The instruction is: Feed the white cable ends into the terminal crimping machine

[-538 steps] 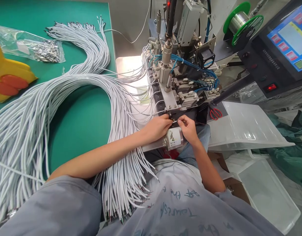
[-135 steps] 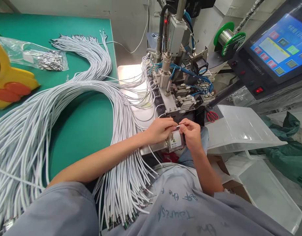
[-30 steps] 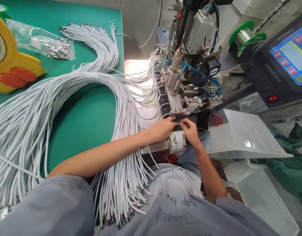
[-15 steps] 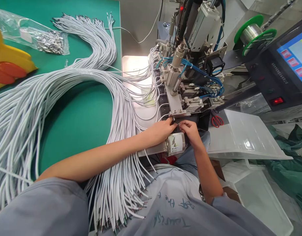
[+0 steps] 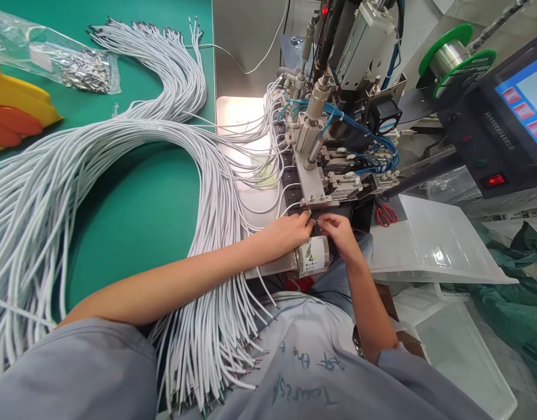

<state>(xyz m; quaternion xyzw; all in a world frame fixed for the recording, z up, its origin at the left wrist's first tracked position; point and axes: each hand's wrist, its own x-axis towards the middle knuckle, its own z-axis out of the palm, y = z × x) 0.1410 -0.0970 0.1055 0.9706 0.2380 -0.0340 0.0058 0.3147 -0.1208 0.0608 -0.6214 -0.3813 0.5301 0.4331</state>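
Both hands meet at the near end of the machine (image 5: 310,181), fingertips almost touching. My left hand (image 5: 295,230) is closed in a pinch, and what it holds is hidden by the fingers. From the right side, my right hand (image 5: 338,230) pinches a small shiny metal piece (image 5: 317,221), too small to make out fully. Just below the hands lies a clear bag with a white label (image 5: 312,256). White cables (image 5: 220,198) run under my left forearm, and several of them lead into the machine's row of clamps.
A bag of small metal parts (image 5: 87,70) and a yellow-orange object (image 5: 18,111) lie on the green mat (image 5: 137,198). To the right are red-handled scissors (image 5: 386,216), a green wire spool (image 5: 452,58), a control screen (image 5: 522,105) and a translucent plastic sheet (image 5: 447,245).
My left hand's fingers have shifted slightly at the machine's edge. My right hand stays nearly in place, and the view has tilted a little.
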